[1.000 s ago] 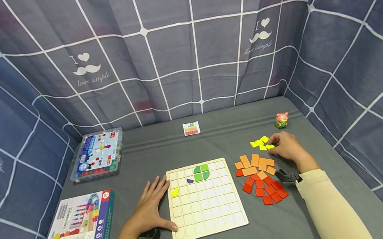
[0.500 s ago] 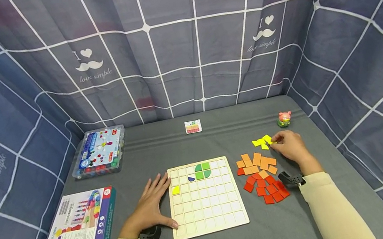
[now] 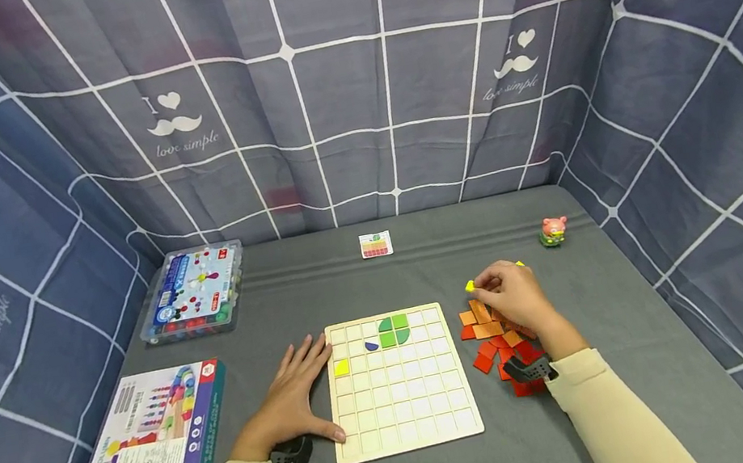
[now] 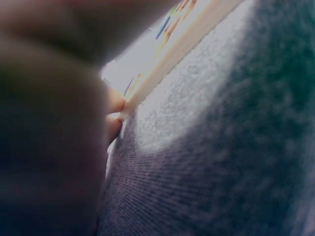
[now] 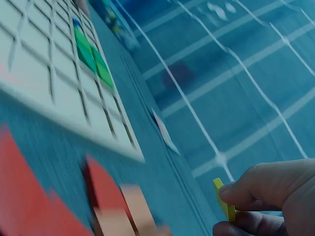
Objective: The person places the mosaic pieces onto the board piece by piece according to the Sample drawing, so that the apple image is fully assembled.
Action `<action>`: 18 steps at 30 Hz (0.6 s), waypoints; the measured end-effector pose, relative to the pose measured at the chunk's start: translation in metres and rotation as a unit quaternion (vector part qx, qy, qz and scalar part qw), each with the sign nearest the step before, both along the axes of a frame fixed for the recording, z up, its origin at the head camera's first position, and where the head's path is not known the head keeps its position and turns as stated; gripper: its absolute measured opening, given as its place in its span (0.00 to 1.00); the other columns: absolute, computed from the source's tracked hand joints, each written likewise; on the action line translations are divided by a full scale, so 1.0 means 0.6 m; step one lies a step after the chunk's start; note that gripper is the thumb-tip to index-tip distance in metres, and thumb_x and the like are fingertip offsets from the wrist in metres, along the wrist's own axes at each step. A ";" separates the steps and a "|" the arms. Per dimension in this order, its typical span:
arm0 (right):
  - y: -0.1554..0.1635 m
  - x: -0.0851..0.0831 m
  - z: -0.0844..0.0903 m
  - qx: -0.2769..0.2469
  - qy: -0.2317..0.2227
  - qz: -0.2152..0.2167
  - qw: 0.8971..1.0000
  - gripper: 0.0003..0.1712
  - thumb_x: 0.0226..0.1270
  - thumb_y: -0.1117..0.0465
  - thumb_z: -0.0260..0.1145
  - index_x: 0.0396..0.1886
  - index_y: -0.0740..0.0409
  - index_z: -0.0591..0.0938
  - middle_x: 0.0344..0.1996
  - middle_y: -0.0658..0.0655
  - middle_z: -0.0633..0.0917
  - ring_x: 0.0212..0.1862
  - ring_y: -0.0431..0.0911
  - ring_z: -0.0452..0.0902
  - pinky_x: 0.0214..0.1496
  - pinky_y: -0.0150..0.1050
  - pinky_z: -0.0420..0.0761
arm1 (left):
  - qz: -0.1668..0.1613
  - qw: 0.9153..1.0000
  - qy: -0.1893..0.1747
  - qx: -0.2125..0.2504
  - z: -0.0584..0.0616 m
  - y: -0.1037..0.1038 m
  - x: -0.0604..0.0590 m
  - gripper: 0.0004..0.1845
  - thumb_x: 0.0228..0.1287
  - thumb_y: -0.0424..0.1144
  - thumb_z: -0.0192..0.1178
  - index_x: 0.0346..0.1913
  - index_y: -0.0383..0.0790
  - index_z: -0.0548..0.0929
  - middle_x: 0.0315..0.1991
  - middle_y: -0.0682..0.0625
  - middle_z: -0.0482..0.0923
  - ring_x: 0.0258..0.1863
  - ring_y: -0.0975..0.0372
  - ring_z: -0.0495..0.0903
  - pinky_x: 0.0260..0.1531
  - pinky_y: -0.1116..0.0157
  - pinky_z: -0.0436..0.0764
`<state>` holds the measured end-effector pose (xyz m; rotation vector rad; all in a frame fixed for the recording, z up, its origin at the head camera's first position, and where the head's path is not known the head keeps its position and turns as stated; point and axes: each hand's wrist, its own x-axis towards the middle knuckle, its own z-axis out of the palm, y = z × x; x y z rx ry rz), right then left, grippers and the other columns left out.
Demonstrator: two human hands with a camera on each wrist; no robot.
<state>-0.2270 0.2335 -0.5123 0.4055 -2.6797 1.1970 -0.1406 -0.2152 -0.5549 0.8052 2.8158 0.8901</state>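
Right hand (image 3: 512, 302) above orange tiles (image 3: 482, 318), right of grid board (image 3: 399, 381). Yellow tile (image 5: 224, 200) pinched edge-on between thumb and fingertips (image 5: 246, 191), poking out left. Left hand (image 3: 289, 401) flat, fingers straight, touching board's left edge.

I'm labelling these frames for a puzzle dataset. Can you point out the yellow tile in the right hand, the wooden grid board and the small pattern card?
yellow tile (image 5: 224, 202), right wrist view, on its pinched edge.
wooden grid board (image 3: 405, 410), head view, on an empty cell.
pattern card (image 3: 375, 245), head view, on its middle.
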 end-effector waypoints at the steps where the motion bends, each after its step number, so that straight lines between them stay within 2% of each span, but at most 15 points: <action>1: -0.014 0.003 0.002 -0.006 -0.001 0.012 1.000 0.05 0.63 0.66 0.79 0.36 0.61 0.90 0.38 0.55 0.86 0.35 0.47 0.86 0.40 0.46 0.87 | 0.000 1.000 0.000 0.000 0.000 0.000 0.000 0.80 0.24 0.76 0.82 0.83 0.36 0.62 0.84 0.43 0.50 0.82 0.44 0.44 0.77 0.39 0.39; 5: -0.069 0.014 0.006 -0.020 -0.009 0.067 0.998 0.03 0.65 0.67 0.78 0.37 0.58 0.90 0.39 0.52 0.85 0.36 0.43 0.85 0.39 0.40 0.87 | -0.001 1.000 0.000 -0.002 0.000 -0.001 -0.001 0.80 0.24 0.76 0.82 0.83 0.35 0.62 0.84 0.43 0.50 0.82 0.44 0.44 0.78 0.40 0.39; 10: -0.146 0.030 0.007 0.001 -0.019 0.141 0.990 0.03 0.67 0.65 0.78 0.37 0.55 0.91 0.40 0.48 0.84 0.39 0.41 0.84 0.42 0.37 0.87 | -0.002 1.000 0.004 -0.005 0.001 -0.003 -0.001 0.81 0.24 0.76 0.82 0.82 0.35 0.62 0.84 0.42 0.51 0.82 0.43 0.44 0.78 0.39 0.40; 13: -0.194 0.041 0.006 0.026 -0.014 0.186 0.982 0.03 0.66 0.67 0.78 0.36 0.56 0.90 0.39 0.48 0.83 0.39 0.40 0.83 0.40 0.35 0.85 | -0.002 1.000 0.005 -0.006 -0.001 -0.002 -0.001 0.80 0.24 0.76 0.82 0.83 0.35 0.61 0.84 0.42 0.51 0.82 0.43 0.44 0.78 0.40 0.39; 18: -0.260 0.053 0.000 0.088 -0.002 0.256 0.963 0.02 0.67 0.66 0.78 0.37 0.55 0.91 0.36 0.47 0.83 0.37 0.38 0.80 0.40 0.32 0.82 | -0.003 1.000 -0.003 -0.004 0.000 -0.001 -0.002 0.80 0.25 0.76 0.82 0.83 0.35 0.61 0.84 0.42 0.49 0.82 0.44 0.43 0.78 0.40 0.39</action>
